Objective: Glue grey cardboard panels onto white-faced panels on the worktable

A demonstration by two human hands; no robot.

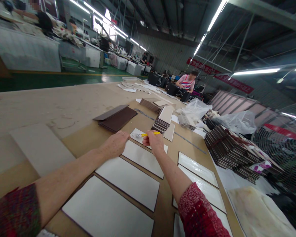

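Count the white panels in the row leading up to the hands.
4. Nearest panel at the bottom edge; second panel just beyond; third panel by the left hand; fourth panel under the right hand, which holds a yellow pen and hides part of it.

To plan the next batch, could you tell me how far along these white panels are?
Done: white panels lie in rows on cardboard. In hand: right hand holds a yellow tool over the farthest panel, left hand beside it. Left: seemingly the brown stacks.
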